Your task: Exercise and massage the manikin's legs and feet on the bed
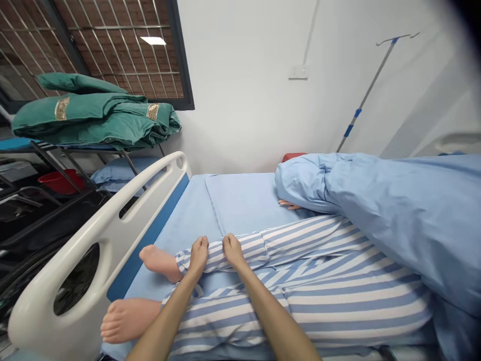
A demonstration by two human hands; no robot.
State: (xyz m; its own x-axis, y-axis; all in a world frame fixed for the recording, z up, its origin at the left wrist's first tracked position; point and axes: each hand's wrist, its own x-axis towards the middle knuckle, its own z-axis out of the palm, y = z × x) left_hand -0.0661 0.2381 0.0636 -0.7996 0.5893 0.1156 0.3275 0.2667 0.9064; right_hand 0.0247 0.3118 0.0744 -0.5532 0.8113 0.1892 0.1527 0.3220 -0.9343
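Note:
Blue-and-white striped trousers (338,283) cover the legs of a manikin lying on the bed. My left hand (199,254) is closed on the far trouser leg near its cuff, fingers curled over the cloth. A short way up the same leg, my right hand (232,249) is closed on the fabric too. My forearms reach across the near leg. The far bare foot (160,260) lies left of my left hand, and the near foot (130,319) sticks out closer to me. What my fingertips do on the leg's far side is hidden.
A light blue quilt (394,200) is heaped over the manikin's upper body, with a hand (289,204) showing under its edge. The white footboard (101,220) rises at left. Beyond it are folded green bedding (101,118) and a red basin (62,181). An IV pole (370,90) stands behind.

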